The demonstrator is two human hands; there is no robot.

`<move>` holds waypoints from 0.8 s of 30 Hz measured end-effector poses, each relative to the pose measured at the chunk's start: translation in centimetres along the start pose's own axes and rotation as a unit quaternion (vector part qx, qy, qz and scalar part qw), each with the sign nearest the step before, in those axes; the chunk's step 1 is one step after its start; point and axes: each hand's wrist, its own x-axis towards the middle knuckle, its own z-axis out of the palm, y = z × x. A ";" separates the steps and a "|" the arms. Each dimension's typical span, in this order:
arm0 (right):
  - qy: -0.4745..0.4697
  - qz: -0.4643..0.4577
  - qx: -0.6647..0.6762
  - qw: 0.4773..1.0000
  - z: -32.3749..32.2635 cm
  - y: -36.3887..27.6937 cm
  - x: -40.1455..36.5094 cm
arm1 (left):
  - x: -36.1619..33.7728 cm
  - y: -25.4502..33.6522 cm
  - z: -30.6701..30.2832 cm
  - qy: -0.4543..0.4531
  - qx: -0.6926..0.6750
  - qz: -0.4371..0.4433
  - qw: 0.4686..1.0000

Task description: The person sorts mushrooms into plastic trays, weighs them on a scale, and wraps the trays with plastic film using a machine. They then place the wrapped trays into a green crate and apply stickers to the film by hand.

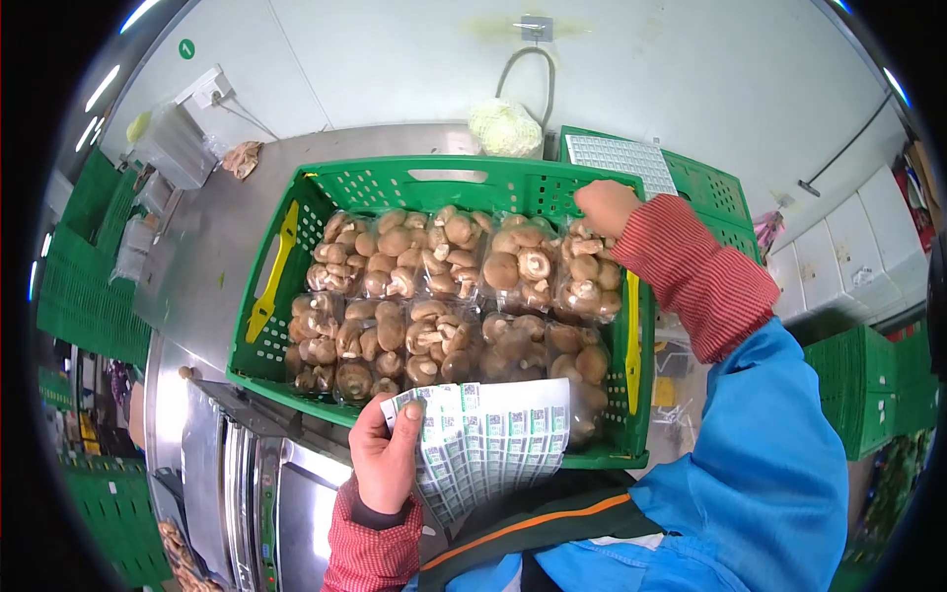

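Two rows of clear-wrapped packs of brown mushrooms fill a green crate with yellow side handles. My left hand pinches the left edge of a sheet of printed labels, which hangs over the crate's near rim and hides part of the front packs. My right hand is at the crate's far right corner, over the top of the rear right pack. Its fingers are bent together, and what they hold, if anything, is too small to make out.
Behind the crate, another label sheet lies on a green crate, beside a pale round item. Stacked green crates stand at the left, more at the right. A metal machine is near left.
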 end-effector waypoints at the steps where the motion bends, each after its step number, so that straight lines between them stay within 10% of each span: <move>1: 0.012 -0.023 0.060 0.998 -1.1 -0.5 -0.1 | 0.1 0.2 0.1 0.003 -0.004 -0.004 1.000; 7: -0.011 -0.129 0.367 0.921 -0.2 -3.3 4.8 | 0.6 0.2 0.1 0.005 0.006 -0.004 1.000; 13: 0.221 -0.138 0.134 0.956 -2.3 -5.9 1.6 | 0.9 0.8 0.3 0.026 -0.001 -0.019 0.999; 15: -0.002 -0.087 0.384 0.919 -7.9 -9.3 -2.7 | 1.0 0.7 0.1 0.023 0.002 -0.019 1.000; 17: -0.008 -0.277 0.493 0.825 -7.4 -11.6 -5.8 | 1.1 1.1 0.3 0.020 -0.011 -0.012 1.000; 20: -0.160 -0.228 0.538 0.795 -9.2 -14.7 -9.7 | 1.1 1.5 0.3 0.011 0.024 0.009 1.000; 24: -0.053 -0.274 0.525 0.804 -8.3 -16.5 -10.0 | 1.1 1.8 0.7 0.000 0.020 0.027 0.999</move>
